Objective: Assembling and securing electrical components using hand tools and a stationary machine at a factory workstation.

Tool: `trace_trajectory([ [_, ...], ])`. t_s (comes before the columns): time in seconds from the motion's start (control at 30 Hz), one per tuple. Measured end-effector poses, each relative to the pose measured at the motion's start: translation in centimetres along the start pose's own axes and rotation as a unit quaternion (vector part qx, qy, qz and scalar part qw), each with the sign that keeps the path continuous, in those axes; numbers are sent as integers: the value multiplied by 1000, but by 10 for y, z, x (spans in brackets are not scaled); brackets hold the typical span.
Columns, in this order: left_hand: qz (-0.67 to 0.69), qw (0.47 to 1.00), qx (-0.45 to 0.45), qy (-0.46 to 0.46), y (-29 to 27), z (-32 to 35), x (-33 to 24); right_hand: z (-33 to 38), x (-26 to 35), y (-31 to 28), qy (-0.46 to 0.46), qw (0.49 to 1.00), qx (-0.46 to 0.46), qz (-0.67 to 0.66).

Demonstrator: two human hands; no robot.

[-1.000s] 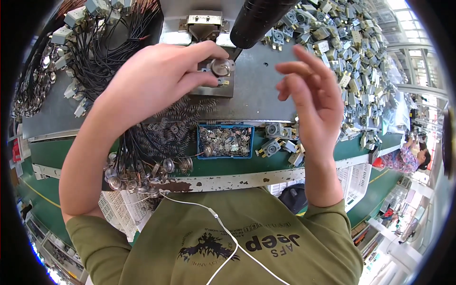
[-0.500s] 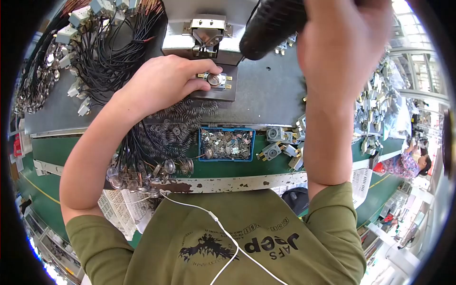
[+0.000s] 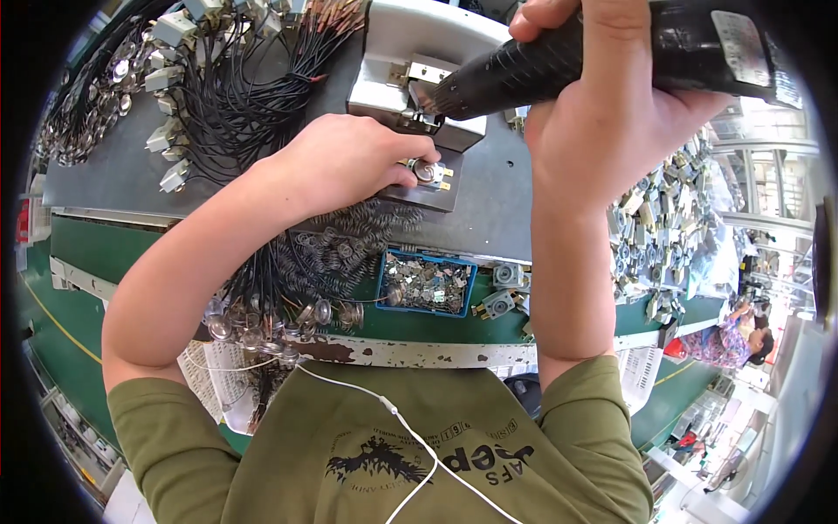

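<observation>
My left hand (image 3: pixel 345 162) pinches a small round metal-capped part with brass terminals (image 3: pixel 425 171) between thumb and forefinger. That part rests on a dark metal block (image 3: pixel 443 201) near the middle of the bench. My right hand (image 3: pixel 602 118) is wrapped round a black electric screwdriver (image 3: pixel 537 72) with a ribbed grip, held almost level. Its nose points left and reaches in front of the small bracket (image 3: pixel 429 72) on a silver metal stand (image 3: pixel 463 135), just beyond my left hand. Whether the tip touches the bracket is hidden.
Black wires (image 3: pixel 244 118) with grey connectors (image 3: pixel 163 138) lie at left. Loose springs (image 3: pixel 323 249) spread near my left forearm, beside a blue tray (image 3: pixel 428 312) of small metal pieces. Grey housings (image 3: pixel 497 304) sit right of it; more pile (image 3: pixel 659 214) at right. Another person (image 3: pixel 720 342) is far right.
My right hand has swung the screwdriver leftward and levelled it, so its nose is now at the stand's bracket. My left hand still holds the part on the block. The view has shifted somewhat.
</observation>
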State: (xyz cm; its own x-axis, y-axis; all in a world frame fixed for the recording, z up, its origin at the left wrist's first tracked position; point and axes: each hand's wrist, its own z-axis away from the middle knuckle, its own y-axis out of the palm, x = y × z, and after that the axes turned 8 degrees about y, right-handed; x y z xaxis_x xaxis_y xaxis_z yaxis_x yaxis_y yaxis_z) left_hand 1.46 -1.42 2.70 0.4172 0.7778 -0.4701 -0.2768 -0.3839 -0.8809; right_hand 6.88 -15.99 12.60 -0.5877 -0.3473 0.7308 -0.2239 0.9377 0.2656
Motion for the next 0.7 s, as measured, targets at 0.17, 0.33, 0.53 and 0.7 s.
trace_trajectory([
  [0.17, 8, 1000, 13, -24, -3, 0, -1, -1, -9, 3, 39, 998, -2, 42],
  [0.33, 2, 999, 24, -26, -3, -2, -2, 3, -11, 5, 43, 997, 3, 60],
  [0.53, -2, 1000, -1, 1, 5, 3, 4, 1, -24, 12, 37, 999, -21, 28],
  [0.7, 0, 1000, 9, -20, 1, 2, 0, 6, -16, 15, 37, 999, 5, 29],
])
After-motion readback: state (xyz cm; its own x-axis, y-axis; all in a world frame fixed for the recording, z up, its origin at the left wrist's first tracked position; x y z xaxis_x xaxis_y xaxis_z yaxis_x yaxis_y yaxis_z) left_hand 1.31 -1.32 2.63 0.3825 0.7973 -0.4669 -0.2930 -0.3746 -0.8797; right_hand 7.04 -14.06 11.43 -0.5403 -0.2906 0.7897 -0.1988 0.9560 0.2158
